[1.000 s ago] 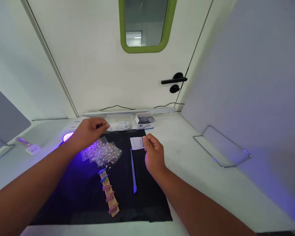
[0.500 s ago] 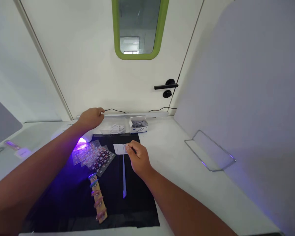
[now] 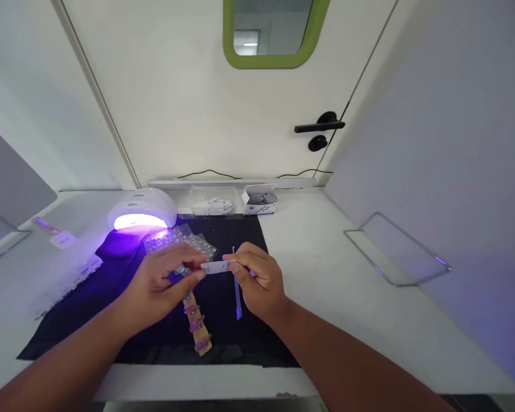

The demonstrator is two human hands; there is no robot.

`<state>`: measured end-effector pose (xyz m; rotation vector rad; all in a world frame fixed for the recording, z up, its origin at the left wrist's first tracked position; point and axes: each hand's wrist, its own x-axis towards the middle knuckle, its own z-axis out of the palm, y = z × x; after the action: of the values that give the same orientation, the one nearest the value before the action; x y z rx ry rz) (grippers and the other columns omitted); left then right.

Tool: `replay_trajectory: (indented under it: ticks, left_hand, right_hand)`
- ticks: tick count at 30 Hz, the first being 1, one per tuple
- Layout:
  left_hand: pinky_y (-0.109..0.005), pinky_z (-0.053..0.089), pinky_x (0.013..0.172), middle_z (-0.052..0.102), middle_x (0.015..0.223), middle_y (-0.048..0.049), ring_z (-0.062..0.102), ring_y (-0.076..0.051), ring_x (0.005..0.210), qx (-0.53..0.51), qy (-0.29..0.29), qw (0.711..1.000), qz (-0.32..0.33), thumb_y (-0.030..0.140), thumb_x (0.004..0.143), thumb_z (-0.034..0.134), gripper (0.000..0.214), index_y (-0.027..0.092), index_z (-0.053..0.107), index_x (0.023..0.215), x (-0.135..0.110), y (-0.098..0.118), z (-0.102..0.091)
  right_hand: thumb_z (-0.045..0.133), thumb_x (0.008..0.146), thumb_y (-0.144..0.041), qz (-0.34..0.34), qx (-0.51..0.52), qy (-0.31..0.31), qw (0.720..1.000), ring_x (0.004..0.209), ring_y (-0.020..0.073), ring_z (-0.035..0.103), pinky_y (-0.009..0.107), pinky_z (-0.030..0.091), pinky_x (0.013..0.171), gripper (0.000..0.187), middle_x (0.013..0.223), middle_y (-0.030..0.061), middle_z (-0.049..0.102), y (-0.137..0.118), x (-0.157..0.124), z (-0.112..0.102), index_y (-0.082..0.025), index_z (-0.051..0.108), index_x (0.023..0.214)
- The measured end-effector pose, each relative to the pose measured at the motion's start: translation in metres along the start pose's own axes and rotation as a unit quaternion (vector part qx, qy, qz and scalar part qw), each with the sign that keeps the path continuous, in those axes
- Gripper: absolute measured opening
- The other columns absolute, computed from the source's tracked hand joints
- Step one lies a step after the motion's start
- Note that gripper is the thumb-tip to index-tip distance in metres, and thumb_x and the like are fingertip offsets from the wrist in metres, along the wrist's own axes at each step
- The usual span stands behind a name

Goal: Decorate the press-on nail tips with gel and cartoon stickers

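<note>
Between my hands is a small white sachet [image 3: 216, 267] with print at its right end. My left hand [image 3: 163, 280] pinches the left end between thumb and fingers. The right end is pinched by my right hand [image 3: 260, 280]. Below them, a light wooden strip [image 3: 201, 332] carries several pinkish false nails [image 3: 196, 324]; its upper end is hidden behind my left hand. A slim pale tool [image 3: 238, 300] lies under my right hand on the black mat [image 3: 154, 343]. Behind my left hand, clear sticker sheets [image 3: 201, 245] overlap, partly covered.
A white nail lamp [image 3: 143, 201] glows purple at the back left. Beside it stand a clear tray [image 3: 197, 200] of white pieces and an open box [image 3: 260, 203] of sachets. A metal wire frame [image 3: 397, 249] juts out at right.
My left hand has come back from the rear of the table and now grips the sachet's other end. The sachet stays in my right hand. The view has shifted, showing the lamp fully.
</note>
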<state>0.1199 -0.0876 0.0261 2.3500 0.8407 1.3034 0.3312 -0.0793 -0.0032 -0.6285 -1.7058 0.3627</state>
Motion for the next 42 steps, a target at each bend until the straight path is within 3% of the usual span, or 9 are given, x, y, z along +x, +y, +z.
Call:
replay_trajectory:
  ticks: [7,24,30,42]
  left_hand:
    - [-0.024,0.059,0.066,0.072,0.084,-0.0019,0.07,-0.014,0.072,-0.024,0.049,0.998,0.02,0.01,0.089,0.067,0.022,0.021,0.068,0.109,-0.009,-0.01,0.002]
    - [-0.021,0.051,0.067,0.066,0.087,-0.0029,0.062,-0.01,0.075,-0.048,-0.058,0.995,0.067,-0.001,0.09,0.061,0.032,0.017,0.064,0.117,-0.007,-0.016,-0.008]
    - [-0.022,0.051,0.065,0.067,0.086,-0.0034,0.063,-0.012,0.074,-0.042,-0.083,0.995,0.047,0.002,0.092,0.06,0.032,0.019,0.064,0.118,-0.007,-0.015,-0.013]
    - [-0.023,0.052,0.065,0.064,0.088,-0.0043,0.063,-0.012,0.074,-0.007,-0.097,0.99,0.102,-0.004,0.09,0.053,0.035,0.017,0.063,0.117,-0.007,-0.016,-0.014]
  right_hand:
    - [0.058,0.092,-0.013,-0.031,-0.007,-0.026,0.999,0.059,0.012,0.055,0.025,0.045,0.053,0.019,0.07,0.0024,0.058,-0.005,0.0,0.003,-0.017,0.077,0.091]
    - [0.058,0.096,-0.02,-0.021,-0.016,-0.065,0.998,0.063,0.0133,0.06,0.028,0.052,0.059,0.019,0.073,0.004,0.064,0.0,-0.003,0.003,-0.018,0.076,0.097]
    - [0.058,0.096,-0.02,-0.016,0.001,-0.074,0.997,0.062,0.0123,0.058,0.028,0.052,0.059,0.019,0.073,0.0032,0.062,0.001,-0.002,0.003,-0.017,0.077,0.097]
    - [0.057,0.098,-0.024,-0.02,0.005,-0.085,0.996,0.065,0.0137,0.059,0.029,0.052,0.06,0.02,0.072,0.0032,0.062,0.0,-0.003,0.004,-0.019,0.076,0.1]
